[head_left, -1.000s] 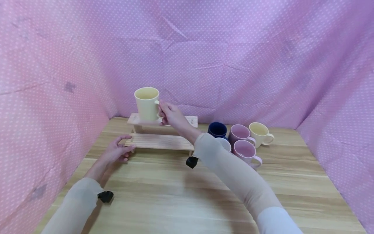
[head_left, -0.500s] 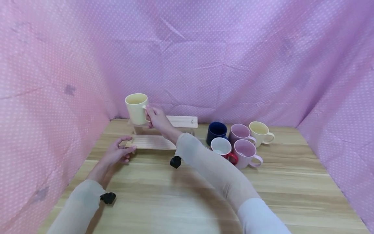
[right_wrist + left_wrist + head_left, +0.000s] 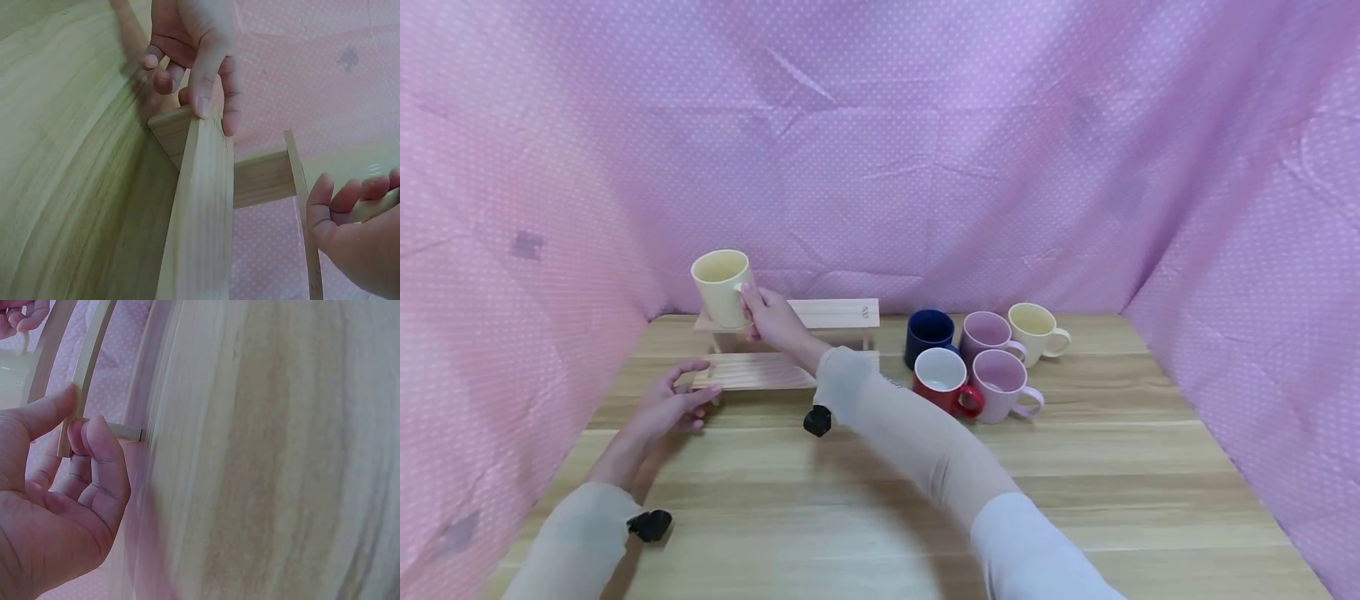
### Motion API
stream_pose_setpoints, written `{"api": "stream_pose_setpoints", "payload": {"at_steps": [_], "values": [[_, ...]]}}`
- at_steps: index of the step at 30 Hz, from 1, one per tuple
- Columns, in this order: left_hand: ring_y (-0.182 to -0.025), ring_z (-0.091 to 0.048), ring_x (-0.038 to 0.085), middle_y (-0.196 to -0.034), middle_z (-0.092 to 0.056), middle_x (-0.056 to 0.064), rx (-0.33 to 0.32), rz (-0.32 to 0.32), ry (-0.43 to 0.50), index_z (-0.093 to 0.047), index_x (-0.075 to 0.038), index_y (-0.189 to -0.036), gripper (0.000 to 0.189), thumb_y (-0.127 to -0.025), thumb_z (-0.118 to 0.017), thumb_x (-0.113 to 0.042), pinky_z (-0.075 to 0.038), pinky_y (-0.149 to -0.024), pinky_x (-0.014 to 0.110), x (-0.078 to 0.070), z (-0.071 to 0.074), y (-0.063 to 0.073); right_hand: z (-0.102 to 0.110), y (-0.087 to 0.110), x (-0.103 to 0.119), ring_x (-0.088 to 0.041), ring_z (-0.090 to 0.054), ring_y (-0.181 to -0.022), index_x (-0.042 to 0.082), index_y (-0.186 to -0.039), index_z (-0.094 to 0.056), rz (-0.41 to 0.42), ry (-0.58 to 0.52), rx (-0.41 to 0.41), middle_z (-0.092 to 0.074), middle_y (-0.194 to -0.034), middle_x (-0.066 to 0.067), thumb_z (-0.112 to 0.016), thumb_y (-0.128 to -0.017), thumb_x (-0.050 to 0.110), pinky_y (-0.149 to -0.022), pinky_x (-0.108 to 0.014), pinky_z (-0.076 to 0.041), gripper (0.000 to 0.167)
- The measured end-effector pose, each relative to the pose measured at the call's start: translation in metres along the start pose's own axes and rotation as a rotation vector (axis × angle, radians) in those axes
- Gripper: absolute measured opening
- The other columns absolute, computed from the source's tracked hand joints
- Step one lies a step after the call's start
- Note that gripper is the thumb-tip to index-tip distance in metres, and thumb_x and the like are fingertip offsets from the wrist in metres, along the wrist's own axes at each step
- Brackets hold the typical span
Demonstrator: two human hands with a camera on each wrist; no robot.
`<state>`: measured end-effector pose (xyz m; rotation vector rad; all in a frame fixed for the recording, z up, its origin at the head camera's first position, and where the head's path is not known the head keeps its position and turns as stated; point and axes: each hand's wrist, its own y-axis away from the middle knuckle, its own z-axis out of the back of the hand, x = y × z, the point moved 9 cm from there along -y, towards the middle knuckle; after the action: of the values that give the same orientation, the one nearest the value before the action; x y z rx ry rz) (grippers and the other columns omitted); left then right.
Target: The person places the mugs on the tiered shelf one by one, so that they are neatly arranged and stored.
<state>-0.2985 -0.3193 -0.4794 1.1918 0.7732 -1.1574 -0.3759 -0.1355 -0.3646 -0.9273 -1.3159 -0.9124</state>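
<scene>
A pale yellow mug (image 3: 724,292) is upright at the left end of the upper shelf (image 3: 835,312) of a two-tier wooden rack, its base overlapping that board in the head view. My right hand (image 3: 775,321) grips its handle from the right. In the right wrist view the curled fingers (image 3: 350,199) wrap the handle beside the upper board. With thumb and fingers, my left hand (image 3: 666,406) pinches the left end of the lower shelf (image 3: 752,372). The left wrist view shows the thumb (image 3: 53,411) on one face of the board and fingertips on the other.
To the rack's right stand a navy mug (image 3: 928,337), a red mug (image 3: 928,393) with white inside, two pink mugs (image 3: 985,332) and another yellow mug (image 3: 1032,333), close together. Pink dotted cloth (image 3: 880,167) hangs around the wooden table (image 3: 850,500).
My right hand has carried the yellow mug left and down to the upper shelf's left end. The red mug has come out from behind the right sleeve. My left hand keeps its hold.
</scene>
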Motion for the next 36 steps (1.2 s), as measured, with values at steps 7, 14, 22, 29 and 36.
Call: {"api": "stream_pose_setpoints", "payload": {"at_steps": [7,14,22,29,36], "values": [[-0.07,-0.057,0.012,-0.093,-0.067,0.004,0.009,-0.001,0.023,-0.033,-0.018,-0.152,0.074,-0.094,-0.076,-0.031,-0.059,-0.059,0.028,0.002,-0.004,-0.003,0.001,-0.002,-0.005,-0.016,-0.05,-0.062,0.004,-0.096,-0.055,0.019,-0.006,-0.011,-0.049,-0.077,-0.003,-0.039,-0.11,0.045,-0.064,-0.036,-0.057,0.046],[-0.067,-0.056,0.011,-0.088,-0.064,0.001,-0.002,0.027,0.047,-0.032,-0.019,-0.153,0.074,-0.094,-0.076,-0.028,-0.058,-0.057,0.027,0.003,-0.007,-0.006,0.003,-0.002,-0.005,-0.016,-0.05,-0.064,0.006,-0.099,-0.056,0.025,-0.024,0.033,-0.05,-0.08,-0.001,-0.04,-0.11,0.045,-0.062,-0.031,-0.056,0.044],[-0.068,-0.058,0.012,-0.087,-0.064,0.004,-0.005,0.012,0.034,-0.03,-0.014,-0.155,0.075,-0.096,-0.074,-0.025,-0.059,-0.058,0.028,0.001,0.0,-0.001,-0.004,-0.003,-0.001,-0.019,-0.049,-0.067,0.009,-0.097,-0.056,0.025,-0.029,0.061,-0.05,-0.08,0.0,-0.042,-0.109,0.044,-0.068,-0.043,-0.056,0.04],[-0.069,-0.058,0.011,-0.091,-0.066,0.0,0.0,0.033,0.038,-0.029,-0.017,-0.155,0.077,-0.095,-0.075,-0.028,-0.059,-0.059,0.028,0.004,0.001,-0.003,-0.006,0.004,0.0,-0.015,-0.051,-0.071,0.009,-0.109,-0.055,-0.045,-0.018,0.054,-0.055,-0.094,-0.003,-0.04,-0.11,0.041,-0.068,-0.036,-0.057,0.036],[-0.069,-0.058,0.011,-0.087,-0.065,-0.001,0.004,0.032,0.033,-0.033,-0.018,-0.151,0.075,-0.092,-0.078,-0.032,-0.059,-0.06,0.028,0.001,0.0,-0.001,-0.004,0.017,0.007,-0.019,-0.061,-0.099,0.011,-0.146,-0.042,-0.086,0.087,0.107,-0.058,-0.128,-0.014,-0.045,-0.109,0.039,-0.079,-0.037,-0.06,0.046]]}}
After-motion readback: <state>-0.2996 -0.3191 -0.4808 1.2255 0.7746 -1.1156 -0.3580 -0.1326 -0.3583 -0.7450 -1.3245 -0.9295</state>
